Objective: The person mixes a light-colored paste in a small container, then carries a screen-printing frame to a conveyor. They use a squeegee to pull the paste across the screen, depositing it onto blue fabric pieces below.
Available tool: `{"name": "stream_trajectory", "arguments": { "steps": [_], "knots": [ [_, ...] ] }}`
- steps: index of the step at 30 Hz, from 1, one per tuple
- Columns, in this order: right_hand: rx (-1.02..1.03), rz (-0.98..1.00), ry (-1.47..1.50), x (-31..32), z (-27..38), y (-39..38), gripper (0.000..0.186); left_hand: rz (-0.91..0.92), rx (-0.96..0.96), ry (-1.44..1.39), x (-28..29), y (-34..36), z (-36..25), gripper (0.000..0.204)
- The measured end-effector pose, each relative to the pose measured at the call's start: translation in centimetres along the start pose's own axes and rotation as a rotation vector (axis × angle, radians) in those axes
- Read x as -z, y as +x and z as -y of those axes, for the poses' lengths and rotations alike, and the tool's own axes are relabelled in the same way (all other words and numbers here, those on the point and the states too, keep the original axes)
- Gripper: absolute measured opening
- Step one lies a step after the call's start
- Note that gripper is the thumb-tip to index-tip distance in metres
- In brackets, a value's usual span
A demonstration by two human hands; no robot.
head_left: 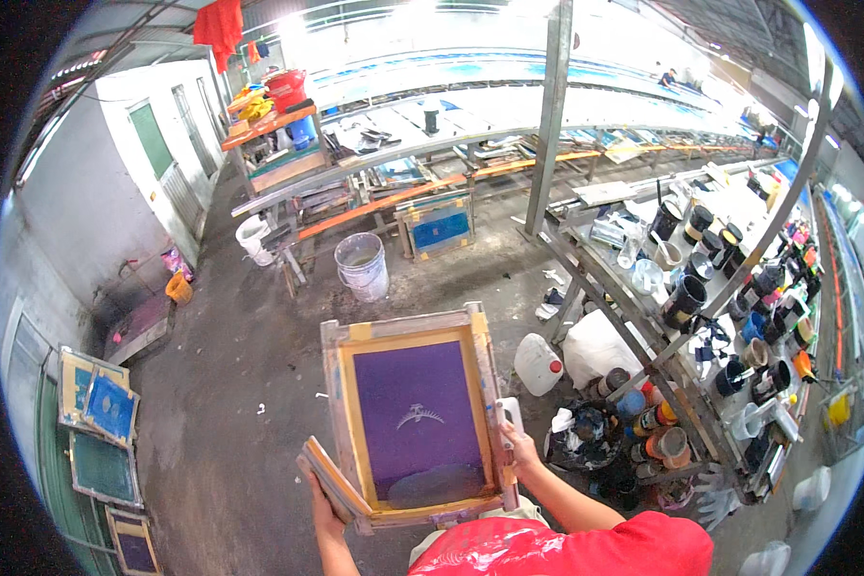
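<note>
A wooden-framed printing screen is held up in front of me, with purple mesh, a small pale emblem and a darker wet-looking patch near its lower edge. My left hand is closed round a wooden squeegee with an orange-brown edge, slanted against the screen's lower left corner. On the screen's right side, my right hand grips the frame. A small white object shows just above those fingers; its kind and whether I hold it cannot be made out.
A whitish bucket and a framed screen stand beyond, before a long table. At right, a metal-framed bench carries several ink pots; a white jug and a black bag lie beneath. Screens lean at left.
</note>
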State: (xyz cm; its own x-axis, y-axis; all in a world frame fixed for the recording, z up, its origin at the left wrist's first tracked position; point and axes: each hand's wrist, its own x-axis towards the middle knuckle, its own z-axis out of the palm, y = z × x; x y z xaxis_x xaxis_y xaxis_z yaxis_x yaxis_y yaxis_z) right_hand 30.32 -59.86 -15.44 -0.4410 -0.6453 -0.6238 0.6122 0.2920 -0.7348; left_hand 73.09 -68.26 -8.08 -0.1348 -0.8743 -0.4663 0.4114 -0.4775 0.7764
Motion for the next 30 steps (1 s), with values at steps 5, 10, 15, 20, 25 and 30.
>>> {"name": "stream_trajectory", "arguments": {
  "steps": [5, 10, 15, 20, 25, 30],
  "knots": [
    [0.088, -0.061, 0.0, -4.9, 2.9, 5.3, 0.049, -0.136, 0.133, 0.082, -3.7, 8.8, -0.2, 0.088],
    [0.067, -0.112, -0.009, -10.4, 9.8, 14.3, 0.047, -0.025, 0.055, 0.158, -8.9, 20.3, -3.3, 0.096],
    [0.077, 0.039, 0.178, -16.4, 19.1, 22.2, 0.04, -0.222, 0.094, 0.415, -14.8, 29.9, -5.7, 0.105],
    [0.179, 0.045, 0.073, -18.7, 25.1, 31.5, 0.043, -0.074, 0.115, 0.305, -22.0, 36.1, -7.8, 0.106],
    [0.207, 0.04, 0.024, -21.2, 31.9, 38.0, 0.046, -0.054, 0.193, 0.172, -25.0, 48.2, -7.0, 0.108],
    [0.263, -0.1, -0.135, -21.6, 38.3, 47.2, 0.058, -0.047, 0.261, 0.228, -36.8, 58.1, -10.5, 0.102]
  ]
}}
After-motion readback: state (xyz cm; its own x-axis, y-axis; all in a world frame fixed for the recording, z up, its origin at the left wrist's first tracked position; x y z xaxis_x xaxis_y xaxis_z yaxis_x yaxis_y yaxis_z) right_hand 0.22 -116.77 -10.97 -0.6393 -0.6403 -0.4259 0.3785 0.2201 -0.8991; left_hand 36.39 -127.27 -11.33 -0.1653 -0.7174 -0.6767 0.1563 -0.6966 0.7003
